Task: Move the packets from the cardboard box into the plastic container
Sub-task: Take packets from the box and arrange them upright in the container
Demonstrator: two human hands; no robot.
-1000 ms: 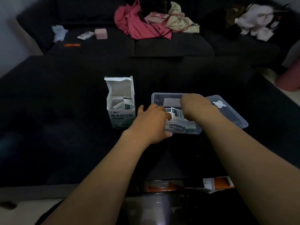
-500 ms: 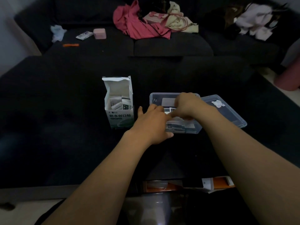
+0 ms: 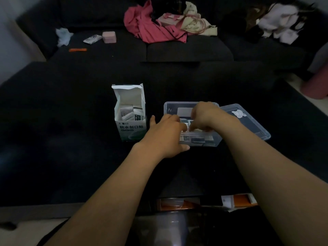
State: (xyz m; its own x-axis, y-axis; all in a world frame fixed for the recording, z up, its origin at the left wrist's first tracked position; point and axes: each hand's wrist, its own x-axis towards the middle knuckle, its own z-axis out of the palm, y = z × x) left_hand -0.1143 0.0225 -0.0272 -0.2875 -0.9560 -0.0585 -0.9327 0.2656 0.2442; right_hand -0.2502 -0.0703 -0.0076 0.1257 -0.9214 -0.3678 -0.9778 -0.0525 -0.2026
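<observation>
The white cardboard box stands open-topped on the dark surface, with several packets still in it. To its right sits the clear plastic container, holding several packets. My left hand grips the container's near left corner, thumb on the front wall and fingers over the rim. My right hand reaches into the container from above, its fingers curled down onto packets there. Those packets are mostly hidden by both hands.
The container's clear lid lies against its right side. A dark sofa behind carries a red garment, other clothes, a pink box and an orange stick. An orange and white item lies by the near edge.
My right hand has shifted a little left inside the container, toward my left hand. The packet that stood between the hands now lies lower. My left hand has stayed on the corner.
</observation>
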